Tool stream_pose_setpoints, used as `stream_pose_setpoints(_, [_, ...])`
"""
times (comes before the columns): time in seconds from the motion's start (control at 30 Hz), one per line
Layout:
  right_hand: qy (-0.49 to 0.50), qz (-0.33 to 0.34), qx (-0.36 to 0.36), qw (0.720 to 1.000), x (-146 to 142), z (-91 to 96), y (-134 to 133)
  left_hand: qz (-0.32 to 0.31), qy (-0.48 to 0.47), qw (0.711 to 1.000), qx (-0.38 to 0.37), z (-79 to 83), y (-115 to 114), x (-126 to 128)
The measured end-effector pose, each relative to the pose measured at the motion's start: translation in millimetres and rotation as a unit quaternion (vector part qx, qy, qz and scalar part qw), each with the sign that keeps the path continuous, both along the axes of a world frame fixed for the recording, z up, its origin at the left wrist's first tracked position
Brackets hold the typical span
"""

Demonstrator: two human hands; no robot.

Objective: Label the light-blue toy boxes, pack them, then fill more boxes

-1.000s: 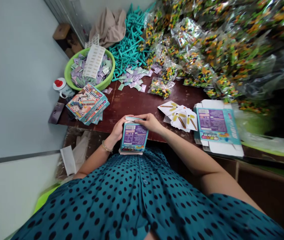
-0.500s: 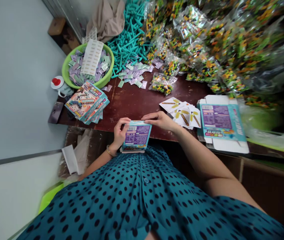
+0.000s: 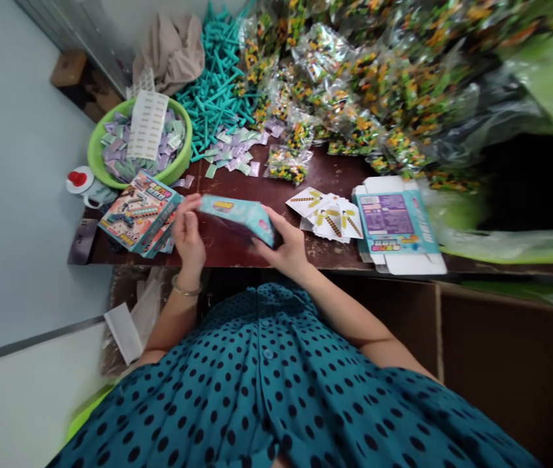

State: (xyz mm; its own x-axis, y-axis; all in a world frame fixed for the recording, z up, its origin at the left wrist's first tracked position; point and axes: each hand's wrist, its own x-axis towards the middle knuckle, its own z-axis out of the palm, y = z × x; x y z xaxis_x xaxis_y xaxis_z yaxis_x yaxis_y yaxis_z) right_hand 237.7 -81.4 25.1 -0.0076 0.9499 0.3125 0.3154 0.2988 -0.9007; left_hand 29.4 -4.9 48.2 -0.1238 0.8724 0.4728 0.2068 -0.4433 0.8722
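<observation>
A person in a dotted teal dress holds a small teal carton (image 3: 238,218) flat above the near edge of a dark wooden table (image 3: 276,195), the left hand (image 3: 189,235) pinching its left end with curled fingers and the right hand (image 3: 286,246) cupping its right end from beneath. The carton looks assembled and turned on its side, so the step in hand appears to be finishing or checking one packed box; the next move would seem to call for a firm two-handed grip while it is set aside. To the left lies one stack of printed boxes (image 3: 140,213), just beside one green basin (image 3: 95,140) filled with small lilac and green packets and topped by a white label sheet (image 3: 148,125). To the right sit one fan of white cards (image 3: 329,213) and one unfolded flat carton (image 3: 396,224). Behind them rise one heap of teal plastic sticks (image 3: 218,91) and a pile of clear bags of coloured pieces (image 3: 354,84), too many to count.
</observation>
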Motion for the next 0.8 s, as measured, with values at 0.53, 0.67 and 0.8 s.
stream_pose_setpoints(0.53, [-0.326,-0.35,-0.232,0.847,180.7,-41.6,-32.6,-0.19,0.577,0.793,-0.045,-91.1,-40.5,67.8])
stream_pose_setpoints(0.67, [-0.204,-0.446,-0.103,0.865,203.9,-42.3,-43.6,-0.154,0.504,0.85,-0.012,-81.1,-19.2,59.4])
stream_pose_setpoints(0.8, [-0.03,-0.435,0.012,0.9,193.9,-25.0,-24.6,-0.061,0.37,0.926,0.043,-21.7,-7.2,34.7])
